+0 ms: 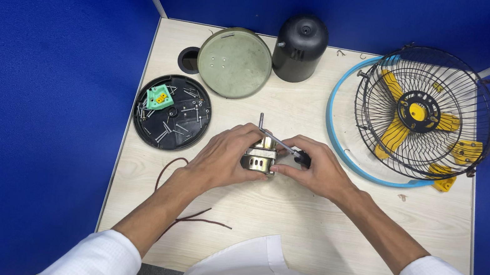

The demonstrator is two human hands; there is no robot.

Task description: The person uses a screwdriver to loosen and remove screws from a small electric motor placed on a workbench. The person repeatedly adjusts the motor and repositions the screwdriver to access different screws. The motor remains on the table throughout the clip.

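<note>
At table centre, a small metal motor (pixel 259 157), shaft pointing up (long axis upright); probably heavy, stiff, best gripped by its sides. Left hand (pixel 223 157) wrapped around it, right hand (pixel 315 169) pinching a screwdriver (pixel 285 145), tip angled onto the top. Farther left, black dish (pixel 172 112) of screws; right, fan cage (pixel 425 114).

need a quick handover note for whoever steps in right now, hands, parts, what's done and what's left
Left hand: grips the small metal motor at the table's middle, shaft upright.
Right hand: holds a screwdriver, tip on top of the motor.
Parts: black tray of loose screws and a green part at left; round green cover and black housing behind; fan guard with yellow blades on the right; brown wires near the left arm.
Done: motor is out of its housing.
Left: cannot tell how many screws remain on the motor.
</note>
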